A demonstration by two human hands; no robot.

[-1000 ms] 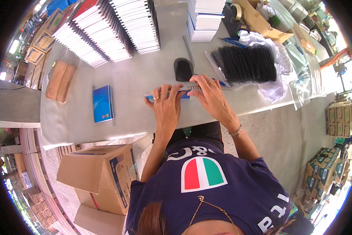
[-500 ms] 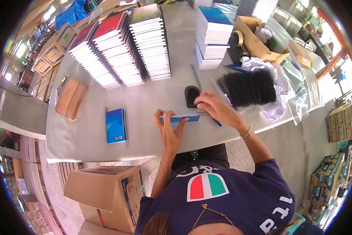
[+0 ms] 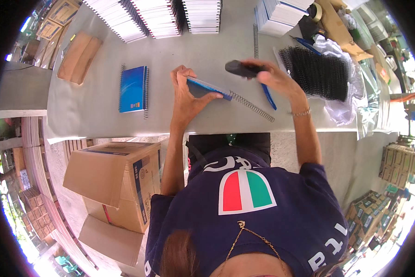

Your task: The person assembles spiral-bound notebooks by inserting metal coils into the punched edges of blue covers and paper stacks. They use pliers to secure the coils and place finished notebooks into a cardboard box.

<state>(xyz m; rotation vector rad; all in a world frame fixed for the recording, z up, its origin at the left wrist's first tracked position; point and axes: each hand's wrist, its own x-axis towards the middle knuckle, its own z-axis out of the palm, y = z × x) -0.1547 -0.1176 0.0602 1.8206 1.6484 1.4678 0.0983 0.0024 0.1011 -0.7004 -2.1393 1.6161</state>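
Observation:
My left hand point(image 3: 185, 94) grips a blue notebook point(image 3: 208, 87) held on its edge above the table, thumb along its near side. A thin wire spiral point(image 3: 253, 107) sticks out of the notebook's right end. In my right hand point(image 3: 275, 77) is a black rounded object point(image 3: 242, 68), lifted off the table; its exact kind is unclear. Below that hand lies a slim blue tool point(image 3: 268, 96). Another blue spiral notebook point(image 3: 133, 90) lies flat to the left, with coils along both long edges.
Stacks of notebooks point(image 3: 202, 17) and blocks of paper point(image 3: 279, 18) line the far side. A pile of black spirals point(image 3: 316, 71) lies at the right on crumpled plastic. One loose spiral point(image 3: 256, 41) and a brown block point(image 3: 80, 57) also lie there. An open carton point(image 3: 136, 184) stands below.
My right hand has picked the black object up from the table. The notebook in my left hand is tilted, its right end lower. The view has shifted nearer the table's front edge.

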